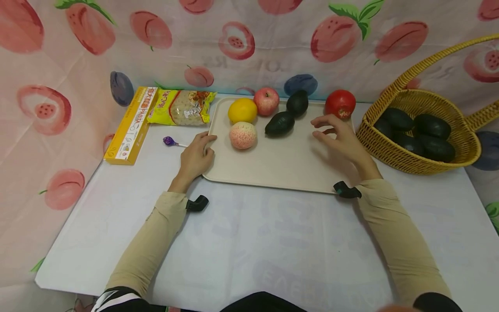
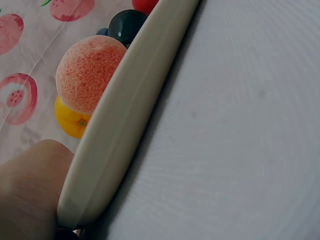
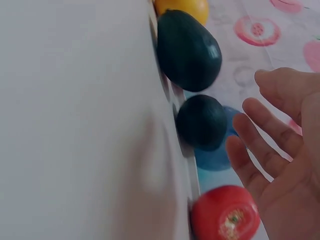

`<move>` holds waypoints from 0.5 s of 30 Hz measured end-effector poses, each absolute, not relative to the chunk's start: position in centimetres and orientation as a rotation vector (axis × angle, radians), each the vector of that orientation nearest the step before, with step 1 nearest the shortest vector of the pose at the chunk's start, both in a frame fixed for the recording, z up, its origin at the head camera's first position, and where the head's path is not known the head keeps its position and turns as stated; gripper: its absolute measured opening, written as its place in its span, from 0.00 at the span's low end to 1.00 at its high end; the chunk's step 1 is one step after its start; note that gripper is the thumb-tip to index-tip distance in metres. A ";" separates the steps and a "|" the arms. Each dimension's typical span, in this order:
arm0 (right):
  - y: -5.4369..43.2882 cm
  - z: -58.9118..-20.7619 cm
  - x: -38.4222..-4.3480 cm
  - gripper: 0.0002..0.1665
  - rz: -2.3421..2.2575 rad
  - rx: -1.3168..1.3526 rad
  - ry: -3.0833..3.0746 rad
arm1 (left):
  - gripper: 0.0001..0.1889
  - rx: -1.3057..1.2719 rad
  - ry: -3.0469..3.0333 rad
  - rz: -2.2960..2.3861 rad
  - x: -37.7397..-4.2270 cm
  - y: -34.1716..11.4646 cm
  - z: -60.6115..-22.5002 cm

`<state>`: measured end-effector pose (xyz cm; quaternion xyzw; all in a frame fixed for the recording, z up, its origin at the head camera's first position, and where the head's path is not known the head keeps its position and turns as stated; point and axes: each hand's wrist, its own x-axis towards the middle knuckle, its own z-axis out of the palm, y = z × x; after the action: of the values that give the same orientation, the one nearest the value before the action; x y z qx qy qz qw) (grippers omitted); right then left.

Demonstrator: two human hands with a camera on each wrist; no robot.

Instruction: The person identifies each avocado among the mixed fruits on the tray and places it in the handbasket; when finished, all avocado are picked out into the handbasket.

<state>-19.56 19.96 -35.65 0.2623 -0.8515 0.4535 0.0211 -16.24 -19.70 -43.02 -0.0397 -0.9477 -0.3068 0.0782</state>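
A beige tray lies on the white table. My left hand grips its left rim, thumb and fingers reaching over the edge. Over the right part of the tray hovers my right hand, fingers spread and loosely bent, with nothing in it. On the tray sit a yellow orange-like fruit, a speckled pink peach, a red apple and two dark avocados, one in front of the other. A red tomato stands at the back right corner, near the right hand.
A wicker basket with several dark avocados stands to the right. Left of the tray are a yellow pasta box, a yellow-green food packet and a purple lollipop. A fruit-print cloth hangs behind.
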 end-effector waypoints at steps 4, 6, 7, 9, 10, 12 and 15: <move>19.0 -36.0 -20.1 0.21 1.379 0.840 -2.648 | 0.23 -0.122 -2.839 -0.918 -16.3 -19.7 -43.1; 18.6 -36.3 -20.4 0.21 1.374 0.848 -2.646 | 0.23 -0.122 -2.842 -0.918 -16.3 -19.7 -43.1; 18.4 -36.6 -20.8 0.22 1.377 0.851 -2.644 | 0.23 -0.122 -2.843 -0.920 -16.3 -19.7 -43.1; 18.3 -37.4 -21.5 0.23 1.383 0.861 -2.635 | 0.23 -0.119 -2.844 -0.921 -16.3 -19.7 -43.1; 18.2 -37.7 -21.9 0.23 1.380 0.869 -2.632 | 0.23 -0.120 -2.843 -0.921 -16.3 -19.7 -43.1; 17.9 -38.4 -22.7 0.24 1.375 0.894 -2.627 | 0.23 -0.121 -2.842 -0.918 -16.3 -19.8 -43.1; 17.5 -39.0 -23.6 0.26 1.336 0.960 -2.621 | 0.23 -0.121 -2.839 -0.911 -16.3 -19.8 -43.2</move>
<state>-23.64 17.45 -38.99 0.3102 -0.8468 0.4315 0.0234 -16.31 -19.81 -43.18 -0.0406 -0.9484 -0.3044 0.0786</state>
